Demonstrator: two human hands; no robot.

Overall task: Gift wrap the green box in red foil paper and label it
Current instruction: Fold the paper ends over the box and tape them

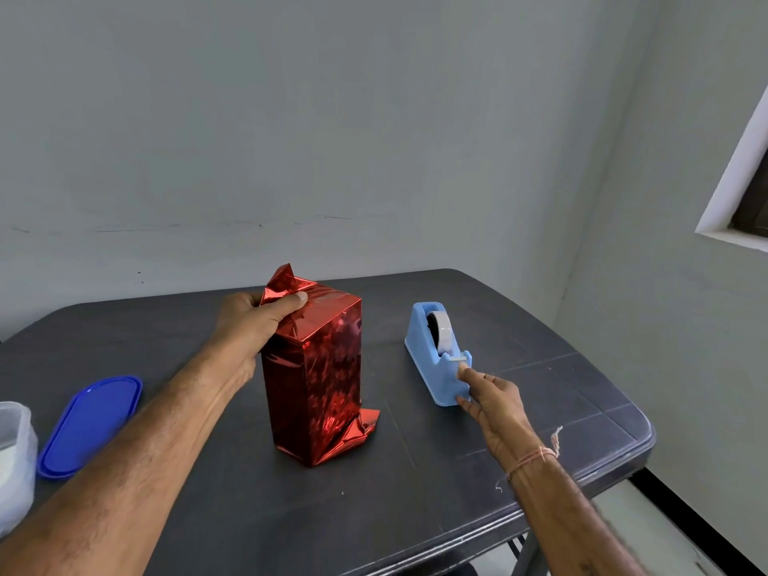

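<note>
A tall box wrapped in red foil paper (322, 376) stands upright in the middle of the dark table (291, 513); none of the green box shows. My left hand (253, 322) grips its top left corner, thumb pressing a folded foil flap down, and a loose foil point sticks up behind it. Another loose flap juts out at the box's bottom right. My right hand (492, 403) reaches to the light blue tape dispenser (438, 351), its forefinger touching the tape end at the cutter and its thumb against the dispenser's front. No label is in view.
A blue oval lid (89, 424) lies at the left, beside a translucent plastic container (14, 455) at the frame's edge. The table's right edge and rounded corner are close to the dispenser. A grey wall stands behind.
</note>
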